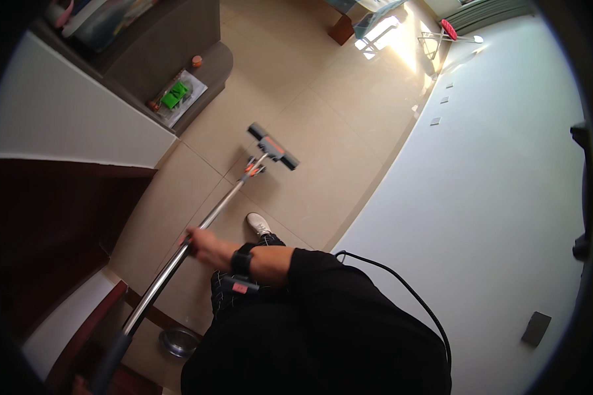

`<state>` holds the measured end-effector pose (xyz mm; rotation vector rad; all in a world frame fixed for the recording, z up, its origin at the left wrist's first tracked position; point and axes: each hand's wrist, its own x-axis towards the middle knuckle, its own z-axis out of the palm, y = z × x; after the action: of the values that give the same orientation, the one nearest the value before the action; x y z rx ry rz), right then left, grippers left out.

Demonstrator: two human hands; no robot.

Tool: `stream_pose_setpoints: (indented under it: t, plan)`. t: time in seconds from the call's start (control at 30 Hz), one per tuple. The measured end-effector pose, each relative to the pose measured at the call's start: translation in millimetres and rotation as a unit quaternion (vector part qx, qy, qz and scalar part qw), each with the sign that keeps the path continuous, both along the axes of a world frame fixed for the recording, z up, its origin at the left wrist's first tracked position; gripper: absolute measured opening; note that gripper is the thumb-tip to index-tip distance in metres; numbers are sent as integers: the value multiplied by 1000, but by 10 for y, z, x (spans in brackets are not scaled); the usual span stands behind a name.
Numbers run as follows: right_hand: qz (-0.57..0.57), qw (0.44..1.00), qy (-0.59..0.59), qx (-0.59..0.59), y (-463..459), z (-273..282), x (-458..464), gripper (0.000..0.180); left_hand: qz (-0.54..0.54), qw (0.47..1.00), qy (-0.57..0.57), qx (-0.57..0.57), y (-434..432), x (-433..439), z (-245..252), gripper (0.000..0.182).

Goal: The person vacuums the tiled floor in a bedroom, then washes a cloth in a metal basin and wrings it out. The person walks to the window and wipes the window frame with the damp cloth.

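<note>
A sponge mop with a steel pole slants across the view. Its grey and orange head is over the beige tiled floor; whether it touches the tiles I cannot tell. My right hand, slightly blurred, is wrapped around the middle of the pole. On that wrist are a black strap and a small device with a pink label. At the lower left edge, part of my left hand shows at the dark grip of the pole; most of it is cut off. My white shoe stands right of the pole.
A brown cabinet ledge carries a green object on papers and a small orange jar. A metal bowl lies on the floor, lower left. The white wall runs along the right. Far off stands a red-seated folding stool.
</note>
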<state>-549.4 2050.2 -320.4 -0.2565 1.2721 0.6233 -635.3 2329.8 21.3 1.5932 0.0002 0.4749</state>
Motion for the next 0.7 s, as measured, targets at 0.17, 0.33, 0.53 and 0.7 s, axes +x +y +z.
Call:
stream_pose_setpoints:
  t: [0.17, 0.33, 0.53, 0.7]
  plan:
    - [-104, 987, -63, -107, -1464, -561, 121, 8, -232, 966, 105, -53, -891, 442, -742, 29]
    - [-144, 973, -40, -177, -2617, -852, 136, 9, -234, 956, 168, -49, -1898, 670, -1018, 37]
    - [-175, 972, -36, -150, -3206, -1012, -69, 7, -302, 939, 159, -37, -2507, 823, -959, 37]
    - [-172, 974, -42, -143, -3186, -1057, -137, 7, -284, 943, 164, -57, -2563, 780, -935, 37]
